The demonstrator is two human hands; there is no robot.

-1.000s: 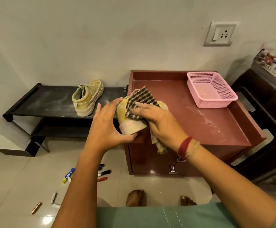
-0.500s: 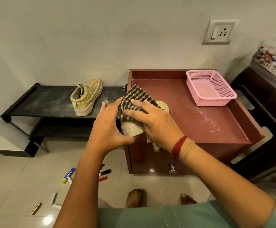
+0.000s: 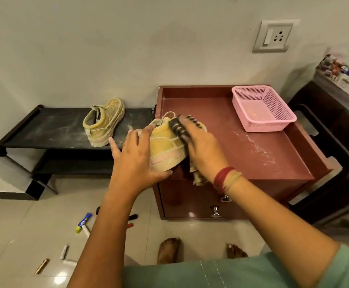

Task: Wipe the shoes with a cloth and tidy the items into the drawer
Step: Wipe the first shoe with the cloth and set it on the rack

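Yellow canvas shoe (image 3: pixel 165 146) gripped and wiped over the front left corner of the maroon cabinet (image 3: pixel 252 163).

The left hand (image 3: pixel 136 161) wraps the shoe's heel end, fingers over the upper and thumb under the sole, and holds it just above the cabinet's top edge. The right hand (image 3: pixel 204 150) clamps a checked cloth (image 3: pixel 180 129) against the shoe's side; its fingers look curled over the cloth, though blur smears them, and a tail of cloth hangs down before the cabinet's drawer front (image 3: pixel 190 204). A pink basket (image 3: pixel 265 126) sits at the cabinet's back right corner. The second shoe (image 3: pixel 104 121) stands on a black rack (image 3: pixel 51 129) just left of the cabinet. Pens and markers (image 3: pixel 84 222) lie scattered on the floor, left of the cabinet's base.
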